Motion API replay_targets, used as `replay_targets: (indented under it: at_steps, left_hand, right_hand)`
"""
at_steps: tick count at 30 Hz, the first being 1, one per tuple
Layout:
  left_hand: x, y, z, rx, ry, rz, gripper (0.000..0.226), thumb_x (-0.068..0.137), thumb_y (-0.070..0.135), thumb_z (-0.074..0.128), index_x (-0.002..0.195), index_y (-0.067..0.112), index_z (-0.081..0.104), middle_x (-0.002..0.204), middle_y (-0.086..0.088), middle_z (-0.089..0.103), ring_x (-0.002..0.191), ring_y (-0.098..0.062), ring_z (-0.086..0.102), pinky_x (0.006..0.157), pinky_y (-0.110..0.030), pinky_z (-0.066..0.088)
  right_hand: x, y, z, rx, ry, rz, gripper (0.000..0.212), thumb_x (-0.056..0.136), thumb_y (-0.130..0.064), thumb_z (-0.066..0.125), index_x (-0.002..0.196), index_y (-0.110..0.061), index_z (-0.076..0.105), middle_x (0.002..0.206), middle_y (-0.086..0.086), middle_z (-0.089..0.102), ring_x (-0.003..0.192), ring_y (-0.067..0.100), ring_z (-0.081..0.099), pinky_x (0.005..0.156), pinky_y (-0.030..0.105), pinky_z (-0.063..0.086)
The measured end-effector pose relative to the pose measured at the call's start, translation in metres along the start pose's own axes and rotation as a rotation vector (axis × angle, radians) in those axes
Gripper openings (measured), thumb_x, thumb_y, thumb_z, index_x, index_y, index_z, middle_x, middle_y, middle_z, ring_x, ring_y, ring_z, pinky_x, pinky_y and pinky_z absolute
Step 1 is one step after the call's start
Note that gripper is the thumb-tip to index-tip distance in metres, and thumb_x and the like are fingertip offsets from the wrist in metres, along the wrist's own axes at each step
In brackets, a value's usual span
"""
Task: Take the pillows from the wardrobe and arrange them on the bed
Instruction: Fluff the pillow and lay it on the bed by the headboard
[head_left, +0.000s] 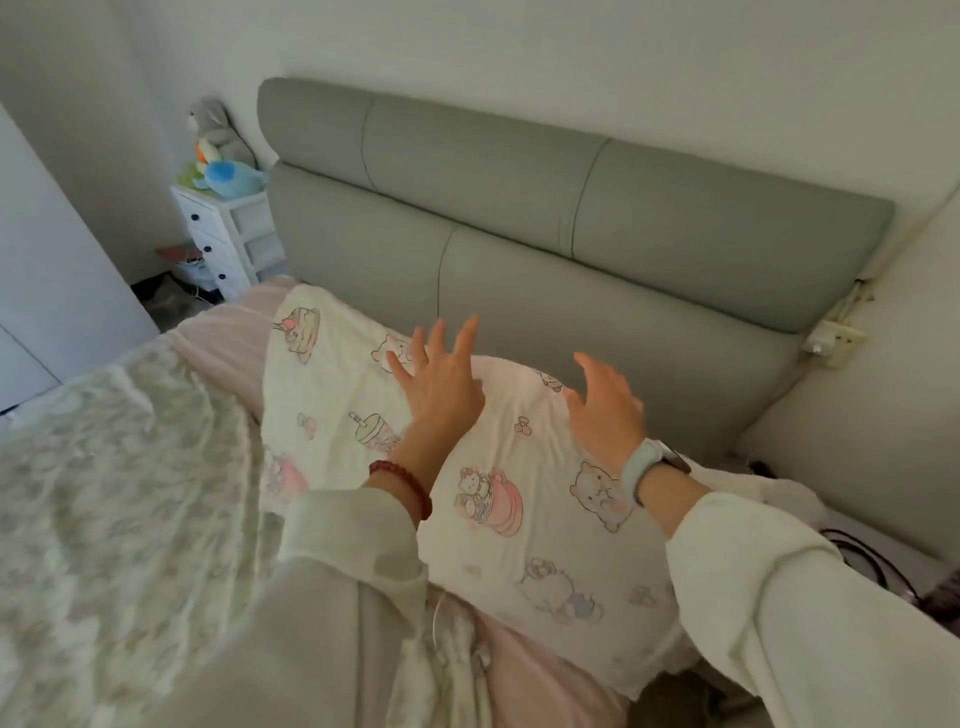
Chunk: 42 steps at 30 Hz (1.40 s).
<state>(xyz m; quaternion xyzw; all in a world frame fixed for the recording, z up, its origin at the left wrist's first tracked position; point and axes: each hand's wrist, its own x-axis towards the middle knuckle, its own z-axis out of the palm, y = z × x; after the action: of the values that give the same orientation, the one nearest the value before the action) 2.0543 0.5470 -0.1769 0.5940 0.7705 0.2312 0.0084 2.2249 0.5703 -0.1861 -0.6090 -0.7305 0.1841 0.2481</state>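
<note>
Against the grey padded headboard (571, 223) lies a cartoon-print pillow (498, 467); left hand (441, 384) and right hand (605, 410), fingers spread and holding nothing, hover over it, likely to pat it flat.

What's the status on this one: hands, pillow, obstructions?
Both hands, left and right, open over the cartoon-print white pillow. Pillow lies against the grey padded headboard. Nothing blocking.

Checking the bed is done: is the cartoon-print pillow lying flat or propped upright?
Lying flat. The pillow rests on the pink sheet, below the headboard, both open hands above it.
</note>
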Motion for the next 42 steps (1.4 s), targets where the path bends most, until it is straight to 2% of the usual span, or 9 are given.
replay_targets:
  at_steps: [9, 14, 19, 23, 28, 31, 35, 39, 42]
  left_hand:
    - [-0.064, -0.039, 0.134, -0.228, -0.277, -0.363, 0.052, 0.092, 0.025, 0.045, 0.14, 0.021, 0.024, 0.152, -0.012, 0.019, 0.138, -0.032, 0.015, 0.111, -0.053, 0.018]
    - [-0.082, -0.052, 0.193, -0.467, -0.294, -0.726, 0.067, 0.089, 0.03, 0.051, 0.143, 0.017, 0.012, 0.152, -0.019, 0.007, 0.137, -0.037, 0.013, 0.107, -0.051, 0.023]
    - [-0.071, -0.063, 0.261, -0.462, -0.235, -1.055, 0.089, 0.079, 0.049, 0.059, 0.143, 0.028, 0.0, 0.153, -0.017, -0.007, 0.139, -0.037, 0.0, 0.112, -0.056, 0.014]
    - [-0.053, -0.08, 0.299, -0.523, -0.07, -1.269, 0.1, 0.067, 0.064, 0.062, 0.14, 0.037, 0.0, 0.149, -0.012, 0.006, 0.134, -0.035, 0.022, 0.107, -0.051, 0.029]
    - [-0.059, -0.092, 0.321, -0.666, 0.095, -1.296, 0.102, 0.066, 0.051, 0.073, 0.14, 0.039, 0.003, 0.148, -0.007, 0.023, 0.124, -0.025, 0.037, 0.093, -0.034, 0.033]
    - [-0.053, -0.092, 0.321, -0.702, 0.166, -1.26, 0.102, 0.065, 0.048, 0.075, 0.139, 0.04, 0.005, 0.143, -0.005, 0.03, 0.12, -0.022, 0.039, 0.093, -0.032, 0.031]
    - [-0.032, -0.082, 0.306, -0.505, 0.238, -1.195, 0.09, 0.063, 0.056, 0.06, 0.135, 0.047, 0.008, 0.137, 0.001, 0.028, 0.123, -0.023, 0.038, 0.103, -0.049, 0.037]
    - [-0.012, -0.082, 0.287, -0.548, 0.359, -1.067, 0.077, 0.07, 0.048, 0.057, 0.134, 0.045, 0.015, 0.124, 0.007, 0.028, 0.113, -0.015, 0.038, 0.103, -0.045, 0.037]
    - [0.011, -0.094, 0.283, -0.533, 0.211, -1.063, 0.08, 0.073, 0.052, 0.057, 0.138, 0.039, 0.014, 0.141, -0.004, 0.027, 0.125, -0.026, 0.039, 0.103, -0.037, 0.034]
  right_hand:
    - [-0.013, 0.112, 0.098, -0.005, -0.504, 0.171, 0.04, 0.094, -0.016, 0.038, 0.134, -0.012, 0.035, 0.139, 0.018, 0.04, 0.127, 0.032, 0.037, 0.105, 0.046, 0.034]
    - [0.027, 0.15, 0.132, -0.036, -0.486, 0.081, 0.035, 0.093, -0.015, 0.039, 0.128, -0.011, 0.042, 0.133, 0.016, 0.046, 0.122, 0.032, 0.041, 0.102, 0.045, 0.037]
    - [0.086, 0.181, 0.187, -0.199, -0.482, -0.089, 0.041, 0.092, -0.023, 0.042, 0.131, -0.013, 0.037, 0.137, 0.015, 0.04, 0.128, 0.031, 0.032, 0.104, 0.047, 0.033]
    - [0.148, 0.199, 0.227, -0.328, -0.438, -0.203, 0.051, 0.089, -0.036, 0.044, 0.135, -0.017, 0.03, 0.141, 0.016, 0.033, 0.132, 0.032, 0.025, 0.108, 0.053, 0.024]
    - [0.224, 0.21, 0.259, -0.215, -0.58, -0.026, 0.065, 0.083, -0.056, 0.044, 0.132, -0.016, 0.028, 0.138, 0.015, 0.043, 0.125, 0.036, 0.04, 0.101, 0.051, 0.032]
    - [0.233, 0.211, 0.265, -0.195, -0.641, 0.111, 0.06, 0.082, -0.057, 0.046, 0.12, -0.011, 0.046, 0.124, 0.017, 0.056, 0.111, 0.038, 0.051, 0.099, 0.05, 0.037]
    - [0.228, 0.193, 0.252, -0.057, -0.419, 0.018, 0.035, 0.09, -0.032, 0.046, 0.1, 0.0, 0.054, 0.104, 0.025, 0.064, 0.094, 0.041, 0.057, 0.087, 0.047, 0.044]
    - [0.233, 0.179, 0.233, 0.02, -0.193, -0.095, 0.03, 0.091, -0.027, 0.046, 0.087, 0.002, 0.052, 0.089, 0.026, 0.063, 0.081, 0.04, 0.058, 0.078, 0.046, 0.044]
    - [0.252, 0.182, 0.226, -0.062, -0.222, -0.079, 0.034, 0.09, -0.034, 0.047, 0.098, -0.002, 0.052, 0.102, 0.023, 0.06, 0.094, 0.039, 0.054, 0.086, 0.048, 0.04]
